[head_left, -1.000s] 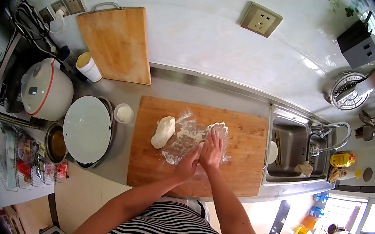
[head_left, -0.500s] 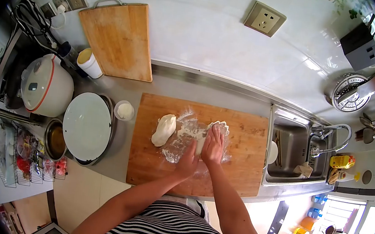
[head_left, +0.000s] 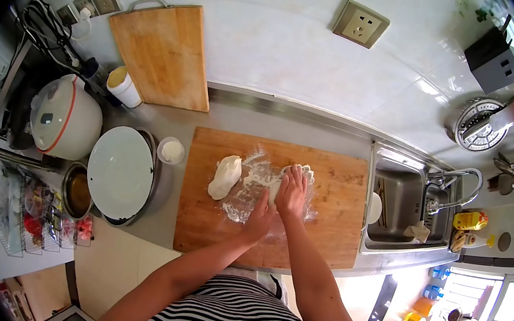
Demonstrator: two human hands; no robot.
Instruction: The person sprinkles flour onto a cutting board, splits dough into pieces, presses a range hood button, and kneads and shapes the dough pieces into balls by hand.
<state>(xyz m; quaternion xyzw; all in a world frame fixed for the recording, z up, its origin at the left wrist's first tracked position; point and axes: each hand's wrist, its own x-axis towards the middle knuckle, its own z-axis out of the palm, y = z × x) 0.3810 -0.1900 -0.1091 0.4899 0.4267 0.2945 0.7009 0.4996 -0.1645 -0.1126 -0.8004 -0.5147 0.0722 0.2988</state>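
Observation:
A piece of dough lies on the floured wooden cutting board, partly covered by my hands. My right hand rests flat over its right side, fingers stretched forward. At its near left edge is my left hand, fingers extended along the board and its thumb side toward the dough. Past my right fingertips, a pale scalloped edge shows. A larger, smooth lump of dough sits to the left, apart from both hands. White flour is scattered between the two pieces.
Left of the board stand a small cup of white powder, a large white enamel lid or basin, a metal pot and a rice cooker. A second cutting board leans on the wall. The sink borders the right side.
My right hand has shifted slightly left over the dough, and its fingers are more spread. My left hand stays nearly in place. The larger lump has not moved.

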